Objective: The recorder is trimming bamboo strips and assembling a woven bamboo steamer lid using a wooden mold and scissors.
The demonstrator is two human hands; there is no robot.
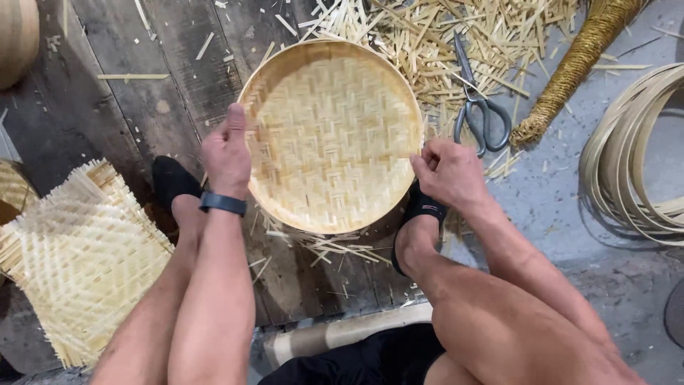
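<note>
Bamboo tray almost done, both hands on the rim

Tray looks pretty far along, if you ask me. The round woven bamboo tray (331, 135) has its herringbone base fully woven and a hoop rim bent around it, sitting on the dark wooden boards (121, 107) between the person's 2 feet. What's left, as far as I can judge, is tidying: loose strip ends stick out from under the near edge, so trimming or finishing of the rim isn't complete.

Left hand (226, 155) grips the tray's left rim, thumb pointing up along the edge, fingers wrapped underneath. Right hand (449, 171) pinches the right rim, fingers curled in tight on the edge. So the tray is held between both hands, right in front of the knees.

Other stuff around: grey scissors (479, 107) lying on a heap of bamboo offcuts (442, 36) just past the right hand, not touched. A flat square woven mat (78, 257) sits to the left, well apart. Coiled bamboo strips (630, 157) lie off to the right on the concrete, near a wrapped fibre bundle (577, 64).
</note>
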